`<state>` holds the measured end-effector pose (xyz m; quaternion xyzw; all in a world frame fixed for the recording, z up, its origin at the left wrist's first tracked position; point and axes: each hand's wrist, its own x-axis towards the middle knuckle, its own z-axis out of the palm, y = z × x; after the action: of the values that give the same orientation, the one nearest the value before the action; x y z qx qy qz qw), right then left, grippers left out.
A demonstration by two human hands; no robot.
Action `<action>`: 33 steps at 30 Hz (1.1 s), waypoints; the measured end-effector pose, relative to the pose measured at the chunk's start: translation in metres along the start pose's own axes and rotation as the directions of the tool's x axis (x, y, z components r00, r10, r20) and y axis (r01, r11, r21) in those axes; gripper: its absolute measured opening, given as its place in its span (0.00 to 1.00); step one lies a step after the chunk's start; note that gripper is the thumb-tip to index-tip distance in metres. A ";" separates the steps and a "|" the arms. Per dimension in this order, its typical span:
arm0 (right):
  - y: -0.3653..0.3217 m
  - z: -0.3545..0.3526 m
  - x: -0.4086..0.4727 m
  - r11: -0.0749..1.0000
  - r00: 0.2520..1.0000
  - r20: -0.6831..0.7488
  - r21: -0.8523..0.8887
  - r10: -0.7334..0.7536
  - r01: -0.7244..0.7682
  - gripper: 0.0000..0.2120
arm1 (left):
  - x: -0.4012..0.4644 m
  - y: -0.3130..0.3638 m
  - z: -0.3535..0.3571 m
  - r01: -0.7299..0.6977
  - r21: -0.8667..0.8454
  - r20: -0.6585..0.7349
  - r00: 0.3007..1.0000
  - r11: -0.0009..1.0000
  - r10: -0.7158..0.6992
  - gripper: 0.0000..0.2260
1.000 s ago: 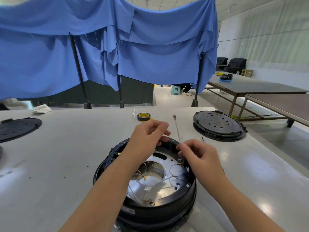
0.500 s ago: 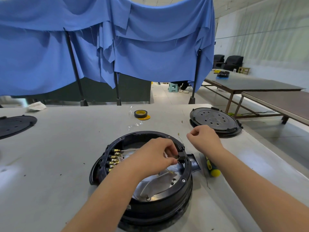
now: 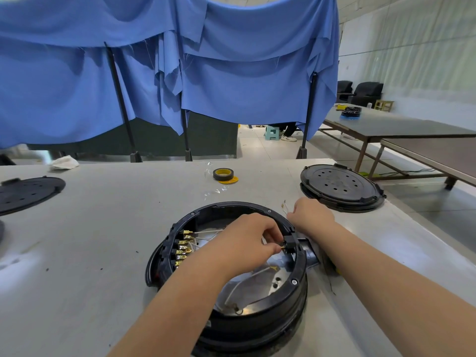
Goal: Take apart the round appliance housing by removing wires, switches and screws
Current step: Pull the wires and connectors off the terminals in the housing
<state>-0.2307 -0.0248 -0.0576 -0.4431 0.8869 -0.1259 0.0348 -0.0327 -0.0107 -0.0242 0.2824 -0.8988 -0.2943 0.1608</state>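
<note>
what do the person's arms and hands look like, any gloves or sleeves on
Both hands, the left hand and the right hand, are bare: no gloves, rings or watch show. Both forearms are bare as far as the frame's lower edge, so no sleeve is in view. No markings or straps show.

The left hand hides the middle of the housing, whose near wall runs off the bottom edge. The right hand conceals whatever its curled fingers hold, and the right forearm mostly covers a yellow tool on the desk.

Tape roll, black lids, cloth
</note>
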 end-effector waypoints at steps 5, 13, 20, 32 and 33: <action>0.003 0.003 -0.001 1.000 1.000 -0.018 -0.001 -0.016 0.016 0.12 | 0.001 -0.001 0.000 -0.005 0.003 -0.002 1.000 1.000 0.005 0.03; 0.000 -0.019 -0.040 0.875 0.980 -0.123 0.441 -0.160 0.198 0.13 | 0.002 -0.003 0.000 -0.009 0.010 0.002 1.000 1.000 0.009 0.03; -0.006 -0.018 -0.088 0.650 0.969 -0.125 0.722 -0.212 0.236 0.07 | 0.002 -0.005 0.000 0.006 0.085 -0.011 1.000 0.996 -0.005 0.03; 0.002 0.006 -0.094 0.406 0.969 -0.140 0.888 -0.206 0.214 0.16 | 0.000 0.002 0.005 0.035 0.158 0.085 0.995 0.987 -0.049 0.10; 0.003 0.007 -0.094 0.396 0.968 -0.141 0.893 -0.206 0.214 0.16 | 0.000 0.002 0.005 0.039 0.151 0.085 0.995 0.988 -0.052 0.10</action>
<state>-0.1747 0.0501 -0.0696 -0.4625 0.6181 -0.5857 0.2468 -0.0359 -0.0075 -0.0271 0.3009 -0.9177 -0.2423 0.0926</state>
